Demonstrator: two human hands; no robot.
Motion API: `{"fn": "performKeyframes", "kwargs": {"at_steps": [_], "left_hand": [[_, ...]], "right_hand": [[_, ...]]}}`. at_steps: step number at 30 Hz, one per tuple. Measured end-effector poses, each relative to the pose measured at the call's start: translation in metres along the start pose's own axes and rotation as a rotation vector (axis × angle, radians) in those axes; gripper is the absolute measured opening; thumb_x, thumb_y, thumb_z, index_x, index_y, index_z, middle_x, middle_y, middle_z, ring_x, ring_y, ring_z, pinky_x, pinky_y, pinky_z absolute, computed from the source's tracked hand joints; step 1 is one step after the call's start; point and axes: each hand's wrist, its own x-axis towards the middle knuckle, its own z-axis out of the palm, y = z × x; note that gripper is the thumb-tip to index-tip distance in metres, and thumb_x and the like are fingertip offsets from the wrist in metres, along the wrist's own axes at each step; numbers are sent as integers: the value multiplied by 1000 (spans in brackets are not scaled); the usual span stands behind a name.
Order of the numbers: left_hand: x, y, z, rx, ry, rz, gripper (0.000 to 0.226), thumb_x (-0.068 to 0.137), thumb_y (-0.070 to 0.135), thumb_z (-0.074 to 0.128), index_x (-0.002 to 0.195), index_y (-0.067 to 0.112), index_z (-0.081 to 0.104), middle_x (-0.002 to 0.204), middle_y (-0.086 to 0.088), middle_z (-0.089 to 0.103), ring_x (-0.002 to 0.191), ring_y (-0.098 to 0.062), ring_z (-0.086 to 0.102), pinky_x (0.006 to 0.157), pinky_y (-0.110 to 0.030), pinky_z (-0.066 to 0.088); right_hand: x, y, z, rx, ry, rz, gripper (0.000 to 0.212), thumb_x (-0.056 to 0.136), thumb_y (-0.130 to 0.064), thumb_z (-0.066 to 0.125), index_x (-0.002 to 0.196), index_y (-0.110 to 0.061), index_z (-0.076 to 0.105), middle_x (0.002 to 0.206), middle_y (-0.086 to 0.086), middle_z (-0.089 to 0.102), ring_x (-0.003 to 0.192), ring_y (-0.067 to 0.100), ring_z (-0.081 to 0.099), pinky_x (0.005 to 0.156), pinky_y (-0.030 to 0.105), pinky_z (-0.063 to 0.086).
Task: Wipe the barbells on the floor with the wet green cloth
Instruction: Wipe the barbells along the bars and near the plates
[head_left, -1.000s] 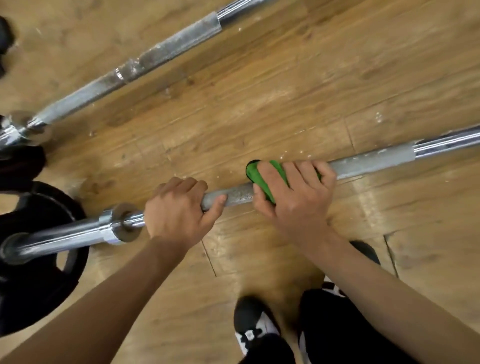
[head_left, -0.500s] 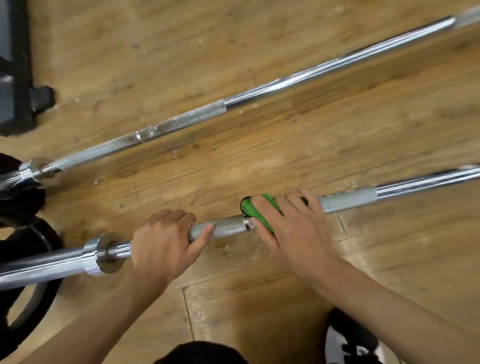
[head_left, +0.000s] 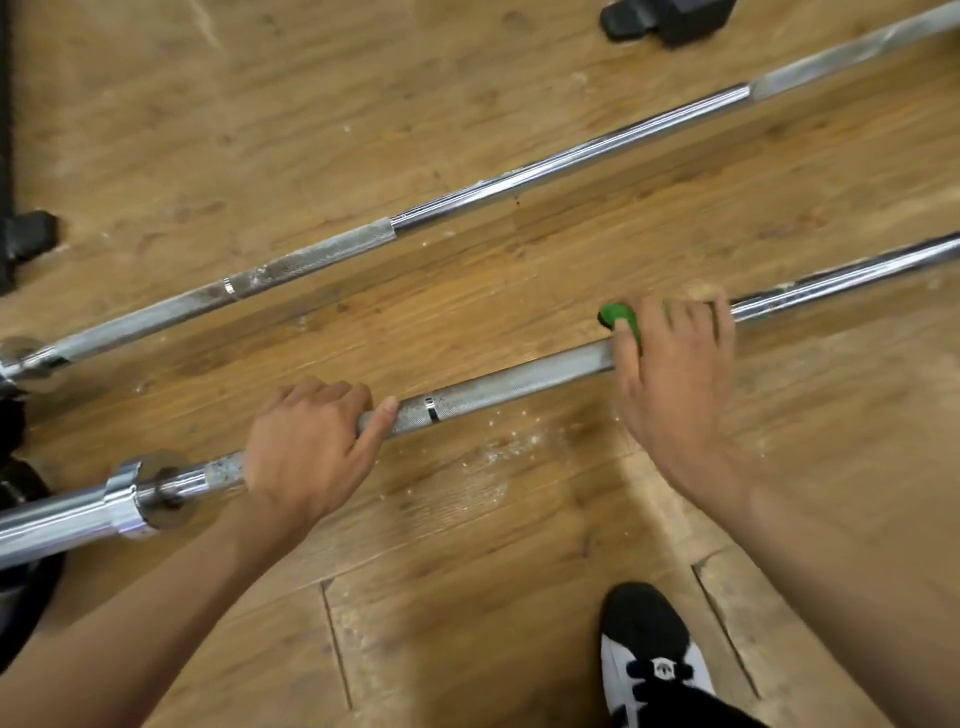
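Diagonally the barbell (head_left: 519, 382) rises rightward, left hand (head_left: 306, 452) gripping it, right hand (head_left: 670, 374) clutching cloth (head_left: 618, 317).

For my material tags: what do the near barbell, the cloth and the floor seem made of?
Near barbell: metal, probably chromed steel; mirror shine on smooth part, dull knurled grip. Green cloth: soft fabric, bunched under the right hand; weave unreadable. Floor: wood-grain planks; solid wood or laminate, unclear.
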Motion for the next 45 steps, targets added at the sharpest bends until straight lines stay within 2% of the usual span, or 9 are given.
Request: {"fn": "performKeyframes", "kwargs": {"at_steps": [5,10,16,21,26,31,36,39,45], "left_hand": [[-5,5,2,25,39,-26,67,107,59,17,74,21,61,72,1,67,76,-32,62,70,-41,41],[-11,10,-1,-33,91,-51,62,108,56,21,71,23,58,67,4,63,69,-29,61,54,-29,28],[-21,18,-3,-57,87,-64,68,108,58,15,76,22,64,72,6,64,74,-27,64,52,-27,24],[-33,26,-1,-24,67,-67,60,108,52,23,81,23,68,77,4,68,79,-29,66,56,-31,18],[-48,36,-3,-60,90,-66,54,110,42,26,75,20,62,72,3,65,73,-29,64,56,-31,19],[-59,34,-1,-119,51,-29,52,111,40,23,84,21,63,81,3,67,82,-28,64,63,-35,40],[-67,32,-2,-149,7,17,51,112,43,21,100,26,67,102,9,71,100,-23,63,73,-36,49],[-71,35,-1,-176,-29,11,54,111,45,17,104,25,67,107,10,70,106,-22,62,73,-36,50],[-90,21,0,-192,-57,107,55,111,46,23,124,9,62,122,-7,68,119,-30,62,78,-46,58]], "right_hand": [[-48,-108,20,117,-170,-286,37,109,-41,34,126,-26,63,105,-1,72,104,24,64,126,49,19],[-48,-93,19,97,-163,-540,38,110,-44,37,138,-25,55,104,1,71,101,23,66,128,51,17],[-21,9,4,-40,-53,-308,42,111,-42,36,134,-16,60,107,6,73,104,28,66,126,58,17],[-43,-25,2,40,-8,-115,32,107,-31,42,121,-15,65,99,8,68,100,32,57,123,53,27],[-84,-92,8,83,-141,-355,33,109,-35,40,129,-22,62,104,3,69,101,27,60,123,49,28],[-91,-80,8,84,-143,-606,39,110,-39,39,141,-25,59,98,6,67,95,28,61,125,47,26],[-78,-11,1,24,-74,-442,42,112,-37,35,131,-14,64,104,13,68,103,36,62,124,50,26],[-91,-22,-4,45,-72,-340,37,110,-31,37,131,-14,63,106,12,67,103,36,59,120,49,29],[-133,-97,14,142,-104,-618,37,111,-34,43,138,-18,61,106,9,65,97,31,58,108,47,39]]}}
